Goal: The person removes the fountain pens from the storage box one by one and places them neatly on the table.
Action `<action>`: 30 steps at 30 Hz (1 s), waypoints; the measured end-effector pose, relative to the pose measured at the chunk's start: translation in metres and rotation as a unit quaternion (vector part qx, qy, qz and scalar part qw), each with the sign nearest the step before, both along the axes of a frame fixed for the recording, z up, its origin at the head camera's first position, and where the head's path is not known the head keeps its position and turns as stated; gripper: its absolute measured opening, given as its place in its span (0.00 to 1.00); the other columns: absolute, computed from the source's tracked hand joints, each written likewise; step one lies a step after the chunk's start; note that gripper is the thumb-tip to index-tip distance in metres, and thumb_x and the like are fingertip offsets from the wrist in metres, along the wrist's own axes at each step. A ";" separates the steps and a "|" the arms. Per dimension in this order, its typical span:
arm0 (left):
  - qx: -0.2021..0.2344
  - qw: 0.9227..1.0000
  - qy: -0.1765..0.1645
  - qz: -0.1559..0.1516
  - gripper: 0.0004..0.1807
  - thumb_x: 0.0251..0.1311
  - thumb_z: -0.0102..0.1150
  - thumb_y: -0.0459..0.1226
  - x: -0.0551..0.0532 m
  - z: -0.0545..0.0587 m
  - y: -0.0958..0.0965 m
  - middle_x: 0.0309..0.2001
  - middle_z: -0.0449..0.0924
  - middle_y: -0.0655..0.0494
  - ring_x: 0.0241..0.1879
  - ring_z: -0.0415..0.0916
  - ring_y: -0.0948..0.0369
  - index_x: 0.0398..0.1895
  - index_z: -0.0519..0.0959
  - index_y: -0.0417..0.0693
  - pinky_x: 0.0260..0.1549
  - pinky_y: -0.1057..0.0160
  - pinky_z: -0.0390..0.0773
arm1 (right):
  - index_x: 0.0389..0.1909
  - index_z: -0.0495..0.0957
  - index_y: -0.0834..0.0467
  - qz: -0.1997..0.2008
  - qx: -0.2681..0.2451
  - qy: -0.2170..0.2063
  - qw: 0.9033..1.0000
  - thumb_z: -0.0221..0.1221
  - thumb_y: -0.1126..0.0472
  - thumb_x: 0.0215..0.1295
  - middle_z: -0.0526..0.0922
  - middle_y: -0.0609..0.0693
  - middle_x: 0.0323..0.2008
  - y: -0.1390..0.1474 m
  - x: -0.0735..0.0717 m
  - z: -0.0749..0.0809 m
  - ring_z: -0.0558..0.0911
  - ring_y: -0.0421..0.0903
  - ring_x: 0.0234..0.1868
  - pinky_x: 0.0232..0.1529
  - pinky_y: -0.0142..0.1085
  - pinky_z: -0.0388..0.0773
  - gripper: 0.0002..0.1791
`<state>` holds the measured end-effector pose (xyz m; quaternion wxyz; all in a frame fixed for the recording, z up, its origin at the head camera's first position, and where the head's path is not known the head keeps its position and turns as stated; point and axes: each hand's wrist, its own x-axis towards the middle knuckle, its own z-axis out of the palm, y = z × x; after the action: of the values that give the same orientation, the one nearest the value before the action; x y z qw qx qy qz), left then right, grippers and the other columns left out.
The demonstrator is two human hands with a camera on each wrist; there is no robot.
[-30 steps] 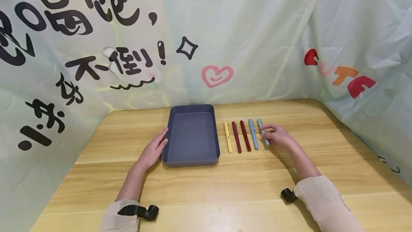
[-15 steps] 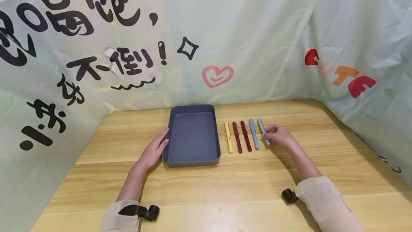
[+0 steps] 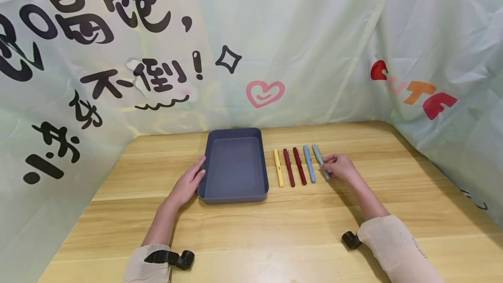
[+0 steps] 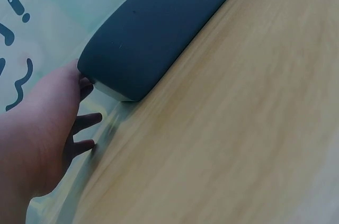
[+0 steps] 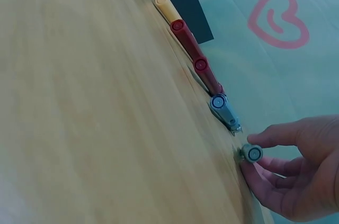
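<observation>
On the table, my left hand point(image 3: 185, 186) rests against the left side of a dark blue-grey tray point(image 3: 232, 200), its fingers mostly straight. The tray's outer wall point(image 4: 153, 28) fills the upper part of the left wrist view, beside that hand point(image 4: 45, 123). Far to the right, my right hand point(image 3: 341, 167) pinches the lower half of a grey-green pen point(image 3: 318, 154) lying slantwise. In the right wrist view, the pen's round end point(image 5: 255, 153) shows between the thumb and fingers of the right hand point(image 5: 302, 166).
Left of the grey-green pen lie a light blue pen point(image 3: 309, 163), two dark red pens, one near the blue pen point(image 3: 300, 166) and one farther left point(image 3: 289, 167), and a yellow pen point(image 3: 278, 167). A printed cloth point(image 3: 314, 56) hangs behind the wooden table point(image 3: 251, 235).
My right fingers have drawn in around the grey-green pen, which has turned slightly, its top leaning more to the left. The left hand and tray stay in place.
</observation>
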<state>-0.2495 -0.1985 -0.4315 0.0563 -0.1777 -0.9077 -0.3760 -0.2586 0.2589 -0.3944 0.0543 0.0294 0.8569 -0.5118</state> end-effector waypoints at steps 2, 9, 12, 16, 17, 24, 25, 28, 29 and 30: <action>0.000 1.000 -0.002 0.001 0.27 0.71 0.37 0.43 0.000 0.000 0.000 0.70 0.48 0.49 0.67 0.45 0.48 0.71 0.52 0.47 0.62 0.46 0.48 | 0.49 0.67 0.77 -0.004 0.015 0.005 1.000 0.57 0.69 0.60 0.77 0.60 0.35 -0.001 0.000 -0.002 0.78 0.41 0.26 0.27 0.34 0.79 0.20; 0.002 1.000 -0.003 0.000 0.27 0.71 0.37 0.43 0.002 0.000 0.000 0.70 0.48 0.48 0.67 0.45 0.48 0.71 0.52 0.46 0.62 0.46 0.48 | 0.49 0.69 0.76 -0.011 0.040 0.007 0.999 0.58 0.69 0.59 0.78 0.62 0.36 -0.002 0.000 -0.003 0.78 0.42 0.26 0.27 0.35 0.79 0.19; 0.002 1.000 -0.002 0.000 0.27 0.71 0.37 0.43 0.001 0.001 0.000 0.70 0.48 0.47 0.67 0.45 0.47 0.71 0.52 0.46 0.62 0.45 0.48 | 0.48 0.69 0.76 -0.014 0.050 0.007 0.999 0.58 0.69 0.58 0.77 0.63 0.35 -0.003 0.000 -0.003 0.78 0.42 0.25 0.27 0.35 0.79 0.19; 0.002 1.000 0.001 -0.001 0.27 0.72 0.37 0.42 0.001 0.002 0.000 0.70 0.48 0.47 0.67 0.45 0.47 0.71 0.53 0.46 0.62 0.45 0.48 | 0.46 0.69 0.76 -0.013 0.058 0.016 0.998 0.58 0.69 0.58 0.77 0.62 0.33 -0.003 -0.001 -0.003 0.77 0.42 0.25 0.26 0.35 0.79 0.18; 0.004 1.000 0.001 -0.001 0.27 0.71 0.38 0.42 0.001 0.002 0.000 0.70 0.48 0.48 0.67 0.46 0.47 0.71 0.53 0.46 0.62 0.45 0.48 | 0.46 0.69 0.76 -0.011 0.060 0.019 0.998 0.58 0.70 0.58 0.78 0.62 0.33 -0.003 -0.001 -0.002 0.77 0.42 0.24 0.26 0.35 0.79 0.18; 0.007 1.000 0.003 0.004 0.27 0.71 0.39 0.41 0.000 0.002 0.000 0.70 0.49 0.48 0.67 0.46 0.48 0.71 0.54 0.46 0.62 0.45 0.48 | 0.46 0.70 0.76 -0.007 0.078 0.031 0.996 0.59 0.69 0.57 0.78 0.64 0.33 -0.004 -0.002 -0.003 0.78 0.42 0.23 0.24 0.35 0.79 0.18; 0.007 1.000 0.003 0.003 0.27 0.71 0.38 0.42 0.000 0.002 0.000 0.70 0.49 0.48 0.67 0.46 0.47 0.71 0.53 0.46 0.62 0.45 0.48 | 0.46 0.70 0.76 -0.006 0.079 0.031 0.996 0.59 0.68 0.57 0.78 0.64 0.34 -0.004 -0.002 -0.003 0.78 0.42 0.23 0.24 0.35 0.79 0.19; 0.002 1.000 0.000 0.003 0.27 0.71 0.38 0.42 0.000 0.001 0.000 0.70 0.48 0.48 0.67 0.46 0.48 0.71 0.53 0.47 0.62 0.45 0.48 | 0.46 0.70 0.76 -0.004 0.084 0.031 0.996 0.58 0.68 0.57 0.78 0.65 0.34 -0.003 -0.002 -0.003 0.78 0.42 0.23 0.24 0.35 0.79 0.19; 0.002 1.000 -0.001 0.003 0.27 0.71 0.38 0.42 0.000 0.001 0.000 0.70 0.48 0.48 0.67 0.46 0.48 0.71 0.53 0.47 0.62 0.45 0.48 | 0.46 0.70 0.76 -0.002 0.085 0.031 0.996 0.58 0.68 0.57 0.78 0.65 0.34 -0.003 -0.002 -0.003 0.78 0.42 0.23 0.24 0.35 0.79 0.19; 0.000 1.000 -0.001 0.002 0.27 0.72 0.37 0.43 0.000 0.001 0.000 0.70 0.48 0.48 0.67 0.45 0.47 0.71 0.52 0.47 0.62 0.45 0.47 | 0.46 0.70 0.76 -0.002 0.086 0.030 0.996 0.58 0.68 0.57 0.78 0.65 0.35 -0.003 -0.002 -0.003 0.78 0.42 0.23 0.24 0.35 0.79 0.19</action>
<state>-0.2500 -0.1984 -0.4305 0.0557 -0.1755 -0.9080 -0.3764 -0.2610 0.2562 -0.3976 0.0248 0.0201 0.8989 -0.4370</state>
